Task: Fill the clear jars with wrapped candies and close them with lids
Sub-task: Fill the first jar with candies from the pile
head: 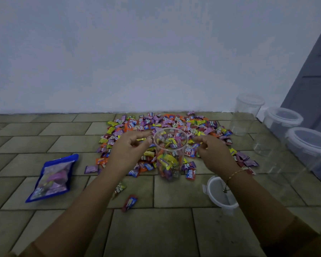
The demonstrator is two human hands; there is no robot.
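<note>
An open clear jar (170, 154) stands on the tiled floor, partly filled with wrapped candies. Behind and around it spreads a pile of loose candies (174, 121). My left hand (130, 148) is at the jar's left rim, fingers curled, thumb and fingertips pinching what looks like a small candy (150, 140). My right hand (213, 153) hovers just right of the jar, fingers curled down toward the pile; whether it holds anything is hidden. The jar's lid (214, 196) lies on the floor under my right wrist.
Three empty clear jars with lids on (246, 115) (280, 127) (309, 145) stand in a row at the right, by a grey door. A blue candy bag (52, 177) lies at the left. Two stray candies (129, 203) (120, 189) lie near my left forearm. A wall is close behind.
</note>
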